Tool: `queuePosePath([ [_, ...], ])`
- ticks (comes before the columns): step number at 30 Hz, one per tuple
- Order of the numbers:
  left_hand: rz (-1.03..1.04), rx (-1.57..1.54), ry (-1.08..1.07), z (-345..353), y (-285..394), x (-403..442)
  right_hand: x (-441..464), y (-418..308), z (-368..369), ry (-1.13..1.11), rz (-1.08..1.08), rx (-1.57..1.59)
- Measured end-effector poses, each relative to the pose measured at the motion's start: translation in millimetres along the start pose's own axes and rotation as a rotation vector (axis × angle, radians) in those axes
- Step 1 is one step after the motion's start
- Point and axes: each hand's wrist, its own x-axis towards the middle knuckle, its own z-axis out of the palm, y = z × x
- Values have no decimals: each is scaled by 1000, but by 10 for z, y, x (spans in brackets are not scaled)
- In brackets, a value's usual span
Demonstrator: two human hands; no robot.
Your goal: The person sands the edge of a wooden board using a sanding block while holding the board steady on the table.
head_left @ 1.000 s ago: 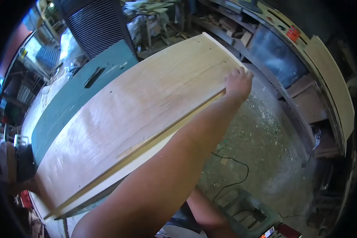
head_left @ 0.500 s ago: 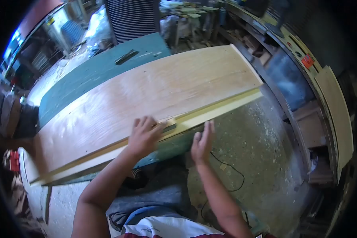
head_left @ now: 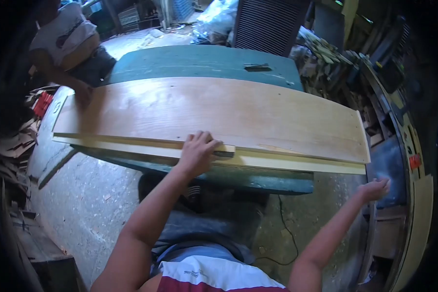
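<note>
My left hand [head_left: 198, 153] is closed over a small wooden block [head_left: 226, 148] with a darker underside. The block rests on the front edge of a long wooden panel [head_left: 214, 109]. A pale wooden strip [head_left: 297, 163] runs along that edge. Off to the right, my right hand [head_left: 374, 189] is in the air past the panel's end, its fingers curled; whether anything is inside them is hidden. Beneath the panel is a green table [head_left: 282, 184].
Another person [head_left: 65, 44] stands at the far left, a hand [head_left: 84, 94] by the panel's end. A dark metal piece [head_left: 257, 67] lies on the table's far side. Shelving [head_left: 392, 153] lines the right, and a cable [head_left: 288, 231] trails across the floor.
My right hand has swung from beside the panel's front edge out to the right, its fingers now curled. My left hand stays on the block. The view has turned, and another person now shows at left.
</note>
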Motion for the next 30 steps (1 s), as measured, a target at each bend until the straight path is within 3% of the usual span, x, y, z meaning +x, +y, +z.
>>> queuePosePath([
  [2,20,51,39,69,-29,-2,-389,-207,150,-271,-428,-152],
  [4,38,99,48,93,10,-13,-758,194,284,-613,-541,-340],
  [7,52,170,77,2,-51,-72,-1736,390,493,-856,-845,-747],
  [10,-34,208,50,-179,-480,-339,-2206,674,611,-980,-772,-795],
  [12,-11,341,115,-392,-1006,-674,-2322,796,605,-1007,-760,-773],
  [14,-125,341,69,-761,-1456,-988,-2364,853,517,-965,-977,-861],
  [16,-197,492,61,-998,-1952,-1257,-2382,894,554,-954,-1000,-840],
  [19,-324,444,71,-1199,-2349,-1481,-2374,897,590,-902,-983,-912],
  [22,-108,215,154,-932,-1912,-1262,-2397,883,605,-864,-1005,-904],
  [24,10,76,223,-390,-1462,-958,-2390,870,589,-882,-1004,-921],
  [27,53,122,270,-44,-622,-520,-2341,893,611,-915,-948,-938],
  [30,60,94,290,4,-598,-511,-2219,964,593,-944,-960,-915],
])
